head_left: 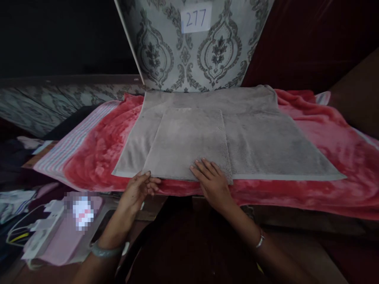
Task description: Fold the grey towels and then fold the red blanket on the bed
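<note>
In the head view, two bare forearms are reaching in from the bottom of the frame. The left hand [139, 191], just left of centre, is holding its thumb at the near left corner of a folded grey panel [189, 138], its other fingers curling below the edge; whether it is pinching fabric cannot be told. The right hand [213, 183], right of it, is resting palm down with fingers spread on the panel's near right part. The panel is lying mid-frame on one larger grey cloth [260, 146], which is covering part of one red blanket [100, 157]; whether panel and cloth are forming one piece cannot be determined. One white paper [196, 18], at top centre, is reading "277" in handwriting. At lower left, one blurred patch [83, 213] is showing nothing legible. One bangle [107, 251] is circling the left wrist, one bracelet [260, 240] the right.
</note>
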Motion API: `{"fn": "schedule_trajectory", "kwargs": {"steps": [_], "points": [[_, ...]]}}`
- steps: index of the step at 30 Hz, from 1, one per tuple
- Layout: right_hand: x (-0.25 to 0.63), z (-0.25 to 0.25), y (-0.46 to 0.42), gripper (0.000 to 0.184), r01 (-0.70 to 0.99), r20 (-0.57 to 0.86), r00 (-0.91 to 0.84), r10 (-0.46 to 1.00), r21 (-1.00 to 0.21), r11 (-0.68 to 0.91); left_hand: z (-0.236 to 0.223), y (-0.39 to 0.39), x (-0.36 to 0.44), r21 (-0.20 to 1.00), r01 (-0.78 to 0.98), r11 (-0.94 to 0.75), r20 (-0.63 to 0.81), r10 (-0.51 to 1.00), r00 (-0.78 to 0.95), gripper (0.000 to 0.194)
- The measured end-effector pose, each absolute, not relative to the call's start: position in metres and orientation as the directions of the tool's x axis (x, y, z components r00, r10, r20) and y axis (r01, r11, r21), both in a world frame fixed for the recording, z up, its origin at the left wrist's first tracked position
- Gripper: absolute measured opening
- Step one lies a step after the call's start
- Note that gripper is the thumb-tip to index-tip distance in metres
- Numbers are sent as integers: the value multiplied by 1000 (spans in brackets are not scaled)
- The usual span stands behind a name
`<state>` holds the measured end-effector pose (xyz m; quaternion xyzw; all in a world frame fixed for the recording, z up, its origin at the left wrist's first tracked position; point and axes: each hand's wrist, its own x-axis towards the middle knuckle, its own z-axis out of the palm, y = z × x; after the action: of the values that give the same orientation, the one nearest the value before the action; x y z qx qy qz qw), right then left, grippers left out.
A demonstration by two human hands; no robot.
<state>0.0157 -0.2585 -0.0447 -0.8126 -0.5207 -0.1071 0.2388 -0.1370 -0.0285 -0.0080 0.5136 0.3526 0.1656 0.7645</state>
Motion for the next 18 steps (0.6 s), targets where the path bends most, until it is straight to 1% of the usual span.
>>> {"fn": "schedule_trajectory", "kwargs": {"steps": [1, 2, 4, 5, 6, 7, 8, 11, 13, 14, 16, 18], "points": [[16, -43, -262, 49, 901, 428, 423, 798, -294, -320, -5, -24, -140, 927, 110, 359, -335, 660, 672, 25], [18, -39, -265, 45, 904, 435, 407, 803, -319, -286, -1, -21, -143, 958, 86, 273, -264, 728, 632, 24], [28, -29, -270, 38, 901, 451, 381, 807, -378, -214, 8, -18, -146, 1000, 20, 22, -29, 857, 515, 22], [36, -21, -271, 37, 895, 460, 380, 803, -403, -193, 13, -19, -144, 993, 7, -117, 100, 877, 469, 21], [46, -13, -268, 38, 887, 466, 391, 794, -422, -189, 19, -23, -140, 971, 12, -237, 205, 864, 461, 20], [58, -4, -263, 40, 880, 469, 408, 784, -432, -200, 24, -29, -133, 944, 23, -330, 276, 826, 492, 21], [71, 5, -254, 43, 875, 468, 424, 776, -432, -218, 29, -37, -123, 916, 28, -400, 318, 768, 556, 24], [109, 27, -211, 51, 879, 434, 436, 789, -392, -270, 36, -60, -83, 823, -16, -567, 365, 507, 780, 39], [129, 31, -180, 52, 889, 387, 429, 816, -341, -305, 32, -69, -56, 714, -23, -700, 359, 338, 870, 52], [137, 28, -167, 52, 893, 356, 427, 831, -312, -325, 27, -72, -45, 638, -2, -770, 340, 280, 898, 58], [145, 16, -150, 52, 898, 286, 424, 859, -258, -357, 14, -73, -30, 469, 62, -881, 283, 216, 935, 66], [148, 1, -145, 52, 900, 228, 420, 878, -227, -372, 0, -72, -25, 322, 99, -942, 225, 178, 958, 69]]}}
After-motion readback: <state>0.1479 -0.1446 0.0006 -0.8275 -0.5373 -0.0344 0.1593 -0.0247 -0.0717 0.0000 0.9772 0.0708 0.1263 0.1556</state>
